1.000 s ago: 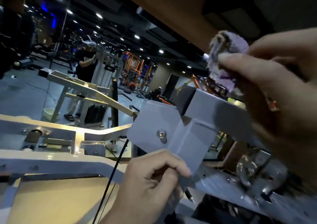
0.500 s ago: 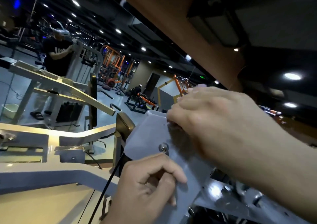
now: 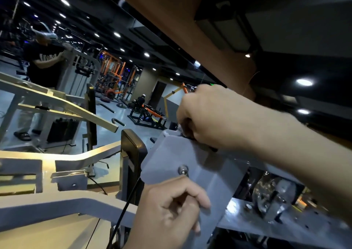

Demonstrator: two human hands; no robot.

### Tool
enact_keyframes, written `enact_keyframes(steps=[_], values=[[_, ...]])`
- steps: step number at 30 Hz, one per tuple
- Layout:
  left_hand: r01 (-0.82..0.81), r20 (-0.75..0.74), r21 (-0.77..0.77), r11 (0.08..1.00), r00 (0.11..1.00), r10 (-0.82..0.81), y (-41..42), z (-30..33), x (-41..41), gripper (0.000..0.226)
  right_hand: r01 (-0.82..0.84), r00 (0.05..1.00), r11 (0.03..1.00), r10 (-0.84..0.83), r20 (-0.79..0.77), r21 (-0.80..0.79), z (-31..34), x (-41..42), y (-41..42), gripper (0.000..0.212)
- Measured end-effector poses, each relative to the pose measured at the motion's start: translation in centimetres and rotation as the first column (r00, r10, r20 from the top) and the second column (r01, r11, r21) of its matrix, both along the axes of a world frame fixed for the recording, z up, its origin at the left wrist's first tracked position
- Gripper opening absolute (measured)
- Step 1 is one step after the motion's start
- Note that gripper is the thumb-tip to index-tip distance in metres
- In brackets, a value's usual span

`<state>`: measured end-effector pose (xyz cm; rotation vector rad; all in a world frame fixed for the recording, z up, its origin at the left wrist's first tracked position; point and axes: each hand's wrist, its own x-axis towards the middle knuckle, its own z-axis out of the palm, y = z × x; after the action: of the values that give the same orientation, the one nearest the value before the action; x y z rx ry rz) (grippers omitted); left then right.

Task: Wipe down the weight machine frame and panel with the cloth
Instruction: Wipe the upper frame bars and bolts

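Note:
A grey metal panel [image 3: 171, 159] with a bolt [image 3: 183, 169] sits atop the weight machine frame [image 3: 62, 205]. My right hand [image 3: 211, 115] is curled over the panel's top edge and grips the cloth [image 3: 180, 130]; only a small pale scrap of it shows under the fingers. My left hand [image 3: 171, 208] pinches the panel's lower edge between thumb and curled fingers. A black cable [image 3: 123, 212] runs down in front of the frame.
A pulley wheel [image 3: 274, 197] sits behind the panel at right. A black pad [image 3: 131, 149] stands left of the panel. Another pale machine [image 3: 57, 103] and a standing person [image 3: 43, 63] are at far left. A brown ceiling beam [image 3: 190, 29] hangs overhead.
My right hand came down from the raised position, where the purple cloth was plainly visible, onto the panel's top edge, hiding most of the cloth. My left hand kept its hold.

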<state>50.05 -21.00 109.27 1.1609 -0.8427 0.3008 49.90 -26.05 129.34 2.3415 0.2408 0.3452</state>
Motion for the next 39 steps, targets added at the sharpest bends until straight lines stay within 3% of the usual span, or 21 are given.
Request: enact_keyframes(steps=[5, 10, 16, 22, 26, 33, 36, 39], values=[[-0.049, 0.001, 0.028, 0.998, 0.999, 0.049, 0.1, 0.1, 0.1, 0.03, 0.064, 0.951, 0.986, -0.013, -0.31, 0.156, 3.9, 2.7, -0.1, 0.023], [-0.058, -0.001, 0.031, 0.998, 0.998, 0.058, 0.7, 0.4, -0.4, 0.029, -0.206, 0.926, 0.853, 0.328, -0.186, 0.479, 8.3, 2.4, -0.4, 0.016], [-0.076, -0.002, 0.055, 0.996, 0.997, 0.077, 0.7, 0.0, -0.7, 0.039, 0.037, 0.865, 0.961, 0.106, -0.49, 0.274, 4.7, 3.3, -1.5, 0.022], [-0.113, 0.027, 0.054, 0.992, 0.993, 0.111, 0.6, -0.1, -0.9, 0.035, 0.072, 0.813, 0.941, 0.137, -0.566, 0.331, 8.7, -1.4, -0.3, 0.012], [-0.147, 0.029, 0.099, 0.984, 0.989, 0.145, 0.7, -0.2, -0.9, 0.044, -0.09, 0.902, 0.929, 0.229, -0.365, 0.358, 7.6, -1.7, -0.5, 0.02], [-0.204, 0.117, 0.084, 0.975, 0.974, 0.194, 0.2, 0.3, -1.4, 0.029, -0.094, 0.808, 0.902, 0.316, -0.497, 0.421, 8.0, -6.0, -2.8, 0.015], [-0.185, 0.184, 0.068, 0.98, 0.968, 0.17, -0.1, 0.9, -1.9, 0.021, -0.218, 0.828, 0.822, 0.441, -0.346, 0.527, 6.9, -6.6, -3.6, 0.014], [-0.132, 0.214, 0.028, 0.991, 0.969, 0.123, -1.0, 1.2, -2.3, 0.023, -0.311, 0.836, 0.818, 0.478, -0.269, 0.485, 4.9, -7.2, -5.0, 0.013]])
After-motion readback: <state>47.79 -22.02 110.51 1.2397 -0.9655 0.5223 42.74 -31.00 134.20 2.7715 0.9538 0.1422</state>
